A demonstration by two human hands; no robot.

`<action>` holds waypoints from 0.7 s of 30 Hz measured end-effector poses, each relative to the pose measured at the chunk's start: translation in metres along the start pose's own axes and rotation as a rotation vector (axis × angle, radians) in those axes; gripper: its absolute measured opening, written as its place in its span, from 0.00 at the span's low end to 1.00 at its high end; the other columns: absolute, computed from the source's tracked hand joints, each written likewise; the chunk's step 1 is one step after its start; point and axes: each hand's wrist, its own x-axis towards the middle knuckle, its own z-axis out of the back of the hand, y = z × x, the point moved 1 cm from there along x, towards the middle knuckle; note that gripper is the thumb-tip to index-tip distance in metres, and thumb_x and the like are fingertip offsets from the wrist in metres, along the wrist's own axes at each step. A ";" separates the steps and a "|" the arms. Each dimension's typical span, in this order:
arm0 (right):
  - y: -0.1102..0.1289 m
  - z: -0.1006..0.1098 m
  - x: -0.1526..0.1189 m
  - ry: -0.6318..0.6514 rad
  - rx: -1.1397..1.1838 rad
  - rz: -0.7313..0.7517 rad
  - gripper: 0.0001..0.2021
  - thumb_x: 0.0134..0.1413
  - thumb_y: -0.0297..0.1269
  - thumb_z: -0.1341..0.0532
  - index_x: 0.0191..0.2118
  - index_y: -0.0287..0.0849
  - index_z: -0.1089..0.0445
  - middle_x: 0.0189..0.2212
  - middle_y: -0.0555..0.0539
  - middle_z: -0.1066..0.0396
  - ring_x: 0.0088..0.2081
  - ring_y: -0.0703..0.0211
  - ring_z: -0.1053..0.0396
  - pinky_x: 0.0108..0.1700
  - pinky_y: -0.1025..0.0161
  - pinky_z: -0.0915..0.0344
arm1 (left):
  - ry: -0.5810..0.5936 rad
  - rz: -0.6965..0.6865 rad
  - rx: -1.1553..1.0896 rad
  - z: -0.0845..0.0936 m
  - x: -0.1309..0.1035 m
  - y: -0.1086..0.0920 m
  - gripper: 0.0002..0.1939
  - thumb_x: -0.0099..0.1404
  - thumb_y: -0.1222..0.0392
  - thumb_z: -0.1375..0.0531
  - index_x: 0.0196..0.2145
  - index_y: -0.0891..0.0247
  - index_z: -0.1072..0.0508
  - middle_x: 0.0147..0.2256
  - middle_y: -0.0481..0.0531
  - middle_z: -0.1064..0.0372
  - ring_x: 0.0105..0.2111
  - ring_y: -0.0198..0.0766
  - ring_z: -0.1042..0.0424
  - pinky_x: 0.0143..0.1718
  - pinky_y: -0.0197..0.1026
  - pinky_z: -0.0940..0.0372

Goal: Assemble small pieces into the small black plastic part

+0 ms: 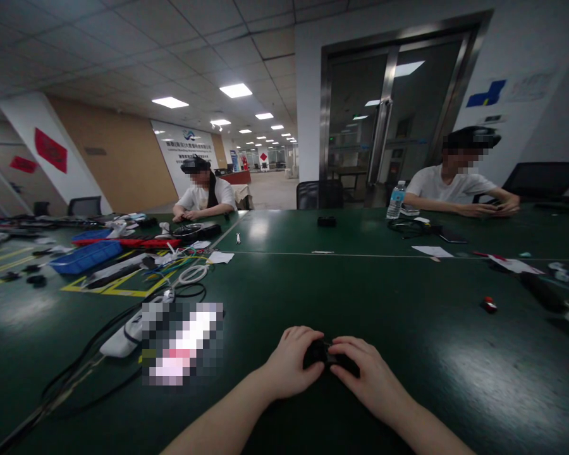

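Note:
A small black object [329,355], its kind unclear, lies low over the green tabletop [284,291] between my hands. My left hand [294,361] curls around its left end, thumb and fingers on either side of it. From the right, my right hand [364,373] grips the other end with bent fingers and thumb. Much of the object is covered by the fingers, so its full shape is hidden.
Left of my hands are a blurred bright screen [187,344], a white power strip [123,338], cables and a blue tray [86,256]. A red-and-black item [488,304] lies to the right. Across the table sit two people; a water bottle [396,201] stands near one.

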 end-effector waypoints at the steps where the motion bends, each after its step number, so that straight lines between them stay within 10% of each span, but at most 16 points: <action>1: 0.000 0.000 0.000 0.003 0.002 0.000 0.12 0.51 0.41 0.41 0.44 0.51 0.29 0.48 0.48 0.33 0.52 0.52 0.38 0.54 0.52 0.44 | 0.003 0.001 0.000 0.000 0.000 0.000 0.23 0.57 0.61 0.41 0.51 0.60 0.37 0.48 0.54 0.37 0.49 0.45 0.39 0.53 0.48 0.47; 21: 0.005 0.002 0.000 -0.003 0.010 0.003 0.12 0.50 0.39 0.40 0.43 0.51 0.29 0.48 0.48 0.32 0.52 0.51 0.38 0.54 0.52 0.43 | -0.007 0.006 0.004 -0.003 -0.001 0.003 0.22 0.57 0.62 0.40 0.50 0.59 0.36 0.47 0.54 0.37 0.50 0.44 0.40 0.54 0.48 0.47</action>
